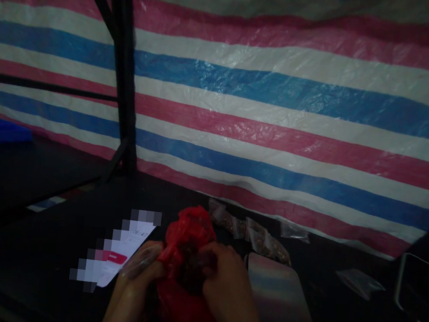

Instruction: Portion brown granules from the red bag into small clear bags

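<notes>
A red plastic bag [186, 302] stands in front of me, its crumpled mouth turned open over dark contents that are too dim to make out. On its left side, my left hand [143, 272] is closed on the rim, and a clear plastic bag [144, 260] lies against that hand's back and fingers. My right hand [224, 276] is at the bag's mouth with curled fingers; whatever is between them is hidden in shadow. Just beyond are several small clear zip bags [249, 231] with brownish pieces inside, lying in a row.
A flat, shiny-topped device [277, 292] lies right of the red bag. Flat clear bags [360, 282] and a pale-rimmed tray [399, 280] are farther right. A lit phone screen [126, 254] lies to the left. Behind stand a dark metal post [125, 78] and a striped tarp [280, 127].
</notes>
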### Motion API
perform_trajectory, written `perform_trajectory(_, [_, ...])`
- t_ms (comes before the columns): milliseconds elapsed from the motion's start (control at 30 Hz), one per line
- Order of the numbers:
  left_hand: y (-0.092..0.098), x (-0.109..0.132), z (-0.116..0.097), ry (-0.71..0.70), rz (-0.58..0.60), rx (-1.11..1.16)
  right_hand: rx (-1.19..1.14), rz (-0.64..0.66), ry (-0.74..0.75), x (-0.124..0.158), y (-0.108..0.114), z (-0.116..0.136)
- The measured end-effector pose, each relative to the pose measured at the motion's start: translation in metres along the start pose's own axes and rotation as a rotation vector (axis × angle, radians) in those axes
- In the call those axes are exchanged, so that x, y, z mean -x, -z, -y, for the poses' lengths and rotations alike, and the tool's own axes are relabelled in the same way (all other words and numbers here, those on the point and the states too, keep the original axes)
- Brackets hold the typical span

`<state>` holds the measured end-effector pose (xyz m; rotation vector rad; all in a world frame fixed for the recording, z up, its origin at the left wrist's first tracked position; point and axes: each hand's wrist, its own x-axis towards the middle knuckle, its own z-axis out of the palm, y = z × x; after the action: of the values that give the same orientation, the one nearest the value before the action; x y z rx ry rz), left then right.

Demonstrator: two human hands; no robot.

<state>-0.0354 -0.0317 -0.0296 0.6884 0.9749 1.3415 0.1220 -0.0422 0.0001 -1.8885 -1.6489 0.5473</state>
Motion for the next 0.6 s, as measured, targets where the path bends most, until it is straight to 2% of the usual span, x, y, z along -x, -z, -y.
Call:
perform_trajectory(233, [-0.0024, 0.001, -0.0012, -0.052, -0.041, -0.074, -0.072, 0.076, 0.013, 0.0061, 0.0062, 0.0029])
perform_trajectory(400, [-0.0047, 0.0011, -0.0011, -0.095, -0.07, -0.15, -0.203, 0.153, 0.036, 0.0092, 0.0074, 0.0069])
perform_trajectory(600, [-0.0015, -0.0001, -0.0003, -0.127, -0.109, -0.218, -0.404, 0.257, 0.027, 0.006, 0.0053, -0.0016])
